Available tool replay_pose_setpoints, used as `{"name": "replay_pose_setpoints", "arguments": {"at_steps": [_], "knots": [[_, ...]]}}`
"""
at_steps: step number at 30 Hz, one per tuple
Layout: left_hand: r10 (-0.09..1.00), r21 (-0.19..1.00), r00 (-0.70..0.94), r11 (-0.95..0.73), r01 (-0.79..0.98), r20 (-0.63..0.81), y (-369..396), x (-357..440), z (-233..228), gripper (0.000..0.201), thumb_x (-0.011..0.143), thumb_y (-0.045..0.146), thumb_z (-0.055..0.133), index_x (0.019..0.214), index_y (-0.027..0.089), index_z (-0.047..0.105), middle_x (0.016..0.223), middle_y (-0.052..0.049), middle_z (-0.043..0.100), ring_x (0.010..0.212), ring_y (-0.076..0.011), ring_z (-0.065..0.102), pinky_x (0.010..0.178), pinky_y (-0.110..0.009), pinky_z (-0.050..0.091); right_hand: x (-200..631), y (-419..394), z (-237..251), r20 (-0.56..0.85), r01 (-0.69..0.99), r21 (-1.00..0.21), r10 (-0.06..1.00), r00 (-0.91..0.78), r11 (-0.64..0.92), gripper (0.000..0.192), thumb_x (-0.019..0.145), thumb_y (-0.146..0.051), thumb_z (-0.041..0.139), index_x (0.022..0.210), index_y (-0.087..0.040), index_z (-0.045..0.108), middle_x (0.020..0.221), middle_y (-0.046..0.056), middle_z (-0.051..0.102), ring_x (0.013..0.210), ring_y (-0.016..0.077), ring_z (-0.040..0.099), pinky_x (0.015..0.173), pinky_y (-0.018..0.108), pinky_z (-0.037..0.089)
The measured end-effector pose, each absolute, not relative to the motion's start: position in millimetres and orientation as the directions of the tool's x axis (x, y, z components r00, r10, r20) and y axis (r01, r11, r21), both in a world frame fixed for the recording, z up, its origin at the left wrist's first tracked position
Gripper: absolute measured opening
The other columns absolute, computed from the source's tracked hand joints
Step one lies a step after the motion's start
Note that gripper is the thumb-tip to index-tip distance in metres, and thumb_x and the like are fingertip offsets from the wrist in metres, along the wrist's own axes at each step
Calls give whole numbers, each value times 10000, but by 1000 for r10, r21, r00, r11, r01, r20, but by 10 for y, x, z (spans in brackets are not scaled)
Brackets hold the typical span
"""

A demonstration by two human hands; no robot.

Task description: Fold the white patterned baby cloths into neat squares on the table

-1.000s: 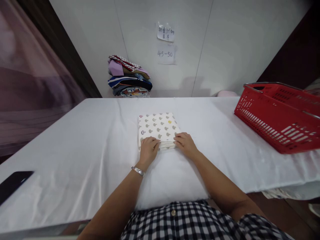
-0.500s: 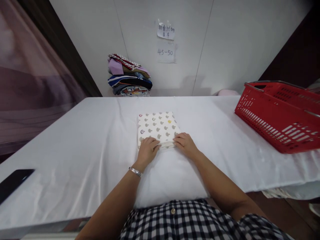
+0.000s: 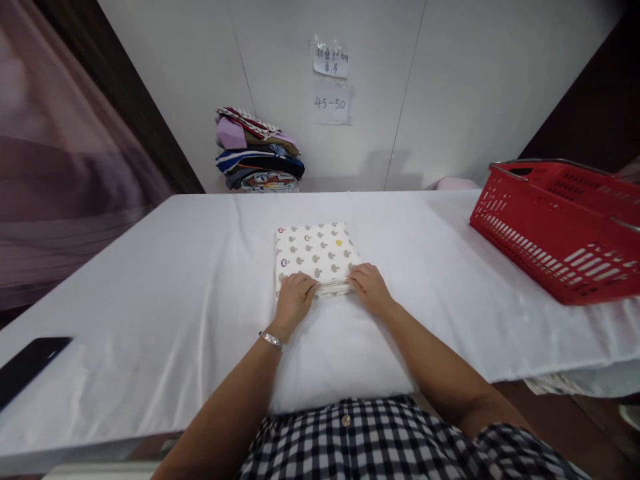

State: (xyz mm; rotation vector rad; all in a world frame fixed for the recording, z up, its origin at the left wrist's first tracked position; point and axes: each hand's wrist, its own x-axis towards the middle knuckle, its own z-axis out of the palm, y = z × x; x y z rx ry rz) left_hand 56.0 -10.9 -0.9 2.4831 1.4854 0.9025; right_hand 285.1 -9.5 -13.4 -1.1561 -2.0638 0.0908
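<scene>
A folded white cloth [image 3: 315, 251] with grey, yellow and dark mushroom-like prints lies flat in the middle of the table, its stacked layers showing along the near edge. My left hand [image 3: 296, 297] grips the near left corner, thumb at the edge and fingers on top. At the near right corner my right hand [image 3: 370, 287] pinches the layers in the same way. A silver bracelet [image 3: 273, 340] circles my left wrist. The fingers partly cover both near corners.
White cloth covers the table [image 3: 150, 287]. A red plastic basket [image 3: 555, 233] stands at the right, a black phone [image 3: 30, 367] lies at the left edge. Behind the table rises a pile of folded fabrics [image 3: 260, 150]; paper signs [image 3: 333, 103] hang on the wall.
Both hands have shifted very slightly away from me along the cloth's near edge, and the edge layers show a little more. The cloth stays in place.
</scene>
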Motion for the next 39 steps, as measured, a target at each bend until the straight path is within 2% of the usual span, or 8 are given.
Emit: {"name": "replay_pose_setpoints", "arguments": {"at_steps": [7,14,19,26,33,39], "knots": [[826,344,364,-523,780,430,-126,554,7,269,918,301,403,829,210,641,849,-49,614,837,-200,518,770,-373,383,2862,-114,-114,544,698,-416,775,-322,583,213,929,-271,425,879,-213,624,923,68,630,893,208,525,803,365,398],[803,307,370,-540,784,466,-119,613,-52,190,876,302,498,1004,236,623,963,-53,624,925,-213,529,821,-379,382,2851,-87,-143,547,680,-462,786,-287,569,215,927,-294,428,876,-219,623,935,67,624,902,206,524,825,371,406],[798,279,384,-543,792,465,-99,689,-76,189,858,270,521,1019,241,615,1017,-59,627,962,-227,523,834,-389,385,2845,-80,-146,553,660,-490,788,-270,570,217,928,-304,426,881,-221,620,942,69,623,914,208,529,834,373,411],[792,253,406,-553,794,457,-110,690,-29,184,874,230,466,955,224,631,947,-60,640,928,-223,541,833,-398,384,2883,-104,-117,558,674,-456,777,-293,581,199,926,-285,435,910,-223,623,956,72,623,932,209,535,841,364,408],[754,236,502,-626,743,423,-107,622,-49,212,908,277,430,930,220,633,896,-49,635,861,-206,527,801,-373,392,2917,-130,-113,486,681,-404,774,-406,611,229,929,-292,442,915,-228,661,962,67,644,926,209,540,830,379,398],[756,236,497,-623,746,426,-99,620,-51,227,920,285,409,935,220,627,896,-54,627,865,-206,527,802,-372,389,2919,-143,-99,470,685,-379,767,-437,623,206,899,-304,497,1005,-242,663,1004,70,636,947,216,534,842,394,396]]}}
